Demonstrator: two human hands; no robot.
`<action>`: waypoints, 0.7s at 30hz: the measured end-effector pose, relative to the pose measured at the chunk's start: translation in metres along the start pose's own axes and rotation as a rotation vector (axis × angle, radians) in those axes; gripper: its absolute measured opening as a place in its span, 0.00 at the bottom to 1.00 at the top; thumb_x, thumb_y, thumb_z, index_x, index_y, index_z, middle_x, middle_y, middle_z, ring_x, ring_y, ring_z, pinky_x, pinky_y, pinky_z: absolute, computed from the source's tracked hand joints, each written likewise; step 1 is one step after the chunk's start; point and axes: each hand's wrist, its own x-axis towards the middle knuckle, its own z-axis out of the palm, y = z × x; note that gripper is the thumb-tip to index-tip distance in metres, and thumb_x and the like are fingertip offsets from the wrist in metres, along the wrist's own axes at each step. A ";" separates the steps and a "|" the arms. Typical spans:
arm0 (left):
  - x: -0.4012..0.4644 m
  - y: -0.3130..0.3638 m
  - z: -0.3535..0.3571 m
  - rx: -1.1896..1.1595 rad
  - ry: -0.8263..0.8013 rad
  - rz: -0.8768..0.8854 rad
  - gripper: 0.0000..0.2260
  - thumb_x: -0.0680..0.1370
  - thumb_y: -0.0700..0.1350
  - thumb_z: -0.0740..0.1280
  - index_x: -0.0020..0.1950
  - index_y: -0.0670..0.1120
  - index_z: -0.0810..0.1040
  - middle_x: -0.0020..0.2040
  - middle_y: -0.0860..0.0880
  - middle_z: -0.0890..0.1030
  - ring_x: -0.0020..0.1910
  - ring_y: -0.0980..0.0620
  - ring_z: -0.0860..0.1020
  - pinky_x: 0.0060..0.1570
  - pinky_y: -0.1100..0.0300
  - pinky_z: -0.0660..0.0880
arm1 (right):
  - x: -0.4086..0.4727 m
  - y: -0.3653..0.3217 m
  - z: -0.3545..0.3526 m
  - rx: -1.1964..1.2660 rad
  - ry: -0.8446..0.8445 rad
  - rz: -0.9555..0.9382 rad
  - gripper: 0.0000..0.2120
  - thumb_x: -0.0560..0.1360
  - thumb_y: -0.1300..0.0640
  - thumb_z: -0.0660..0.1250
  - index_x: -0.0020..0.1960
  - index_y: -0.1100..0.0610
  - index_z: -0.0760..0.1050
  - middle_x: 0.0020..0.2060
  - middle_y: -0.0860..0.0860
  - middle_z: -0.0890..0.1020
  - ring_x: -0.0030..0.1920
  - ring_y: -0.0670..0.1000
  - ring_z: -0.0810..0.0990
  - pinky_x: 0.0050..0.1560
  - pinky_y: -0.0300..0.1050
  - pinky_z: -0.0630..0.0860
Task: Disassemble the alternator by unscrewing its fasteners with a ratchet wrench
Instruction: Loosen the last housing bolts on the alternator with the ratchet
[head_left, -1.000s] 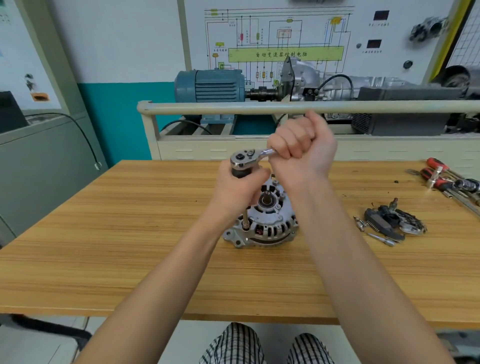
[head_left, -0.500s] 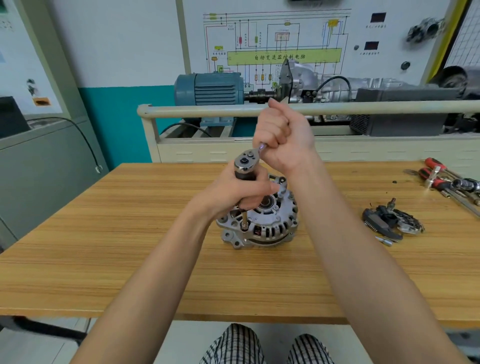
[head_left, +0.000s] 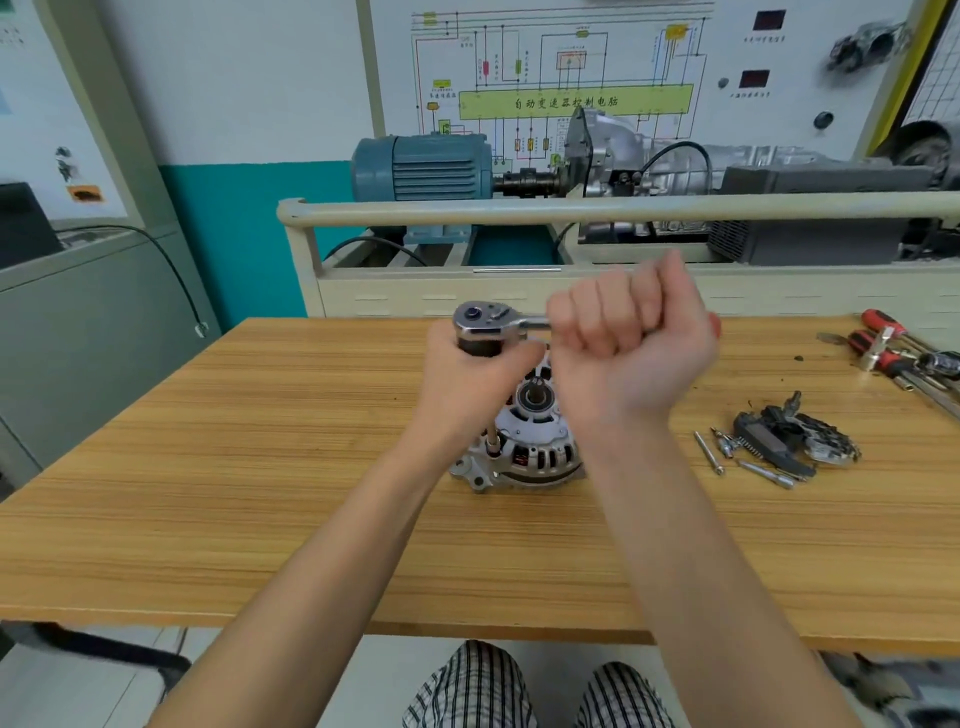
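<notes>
Upright, silver alternator (head_left: 530, 447), slotted housing, copper inside.

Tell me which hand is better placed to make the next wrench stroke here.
The right hand: it grips the ratchet wrench by the handle, where it can swing it. The left hand grips the extension under the ratchet head, steadying it on the alternator.

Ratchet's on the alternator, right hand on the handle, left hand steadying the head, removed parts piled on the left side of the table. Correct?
Not quite. The removed parts lie on the right side of the table, as the head view shows. The rest holds: right hand on the ratchet handle, left hand steadying below its head, on the alternator.
</notes>
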 end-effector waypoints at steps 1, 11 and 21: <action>0.002 0.002 -0.006 0.062 -0.118 0.016 0.10 0.68 0.38 0.69 0.29 0.40 0.71 0.24 0.48 0.69 0.24 0.52 0.66 0.28 0.61 0.65 | 0.017 -0.006 -0.004 0.078 0.062 0.167 0.28 0.81 0.56 0.49 0.21 0.54 0.62 0.16 0.46 0.58 0.20 0.46 0.52 0.22 0.37 0.53; 0.010 -0.002 -0.006 -0.210 -0.130 -0.075 0.18 0.70 0.37 0.65 0.22 0.52 0.67 0.20 0.55 0.64 0.18 0.57 0.59 0.22 0.68 0.58 | 0.029 0.004 0.003 0.094 0.147 0.229 0.28 0.81 0.57 0.51 0.21 0.54 0.61 0.16 0.46 0.57 0.17 0.44 0.53 0.19 0.36 0.53; 0.004 -0.001 -0.015 -0.042 -0.152 -0.011 0.12 0.69 0.38 0.69 0.28 0.45 0.70 0.23 0.51 0.69 0.23 0.53 0.66 0.27 0.63 0.65 | 0.025 0.000 0.007 0.012 0.132 0.231 0.29 0.81 0.56 0.49 0.21 0.53 0.60 0.16 0.45 0.57 0.18 0.45 0.52 0.21 0.35 0.54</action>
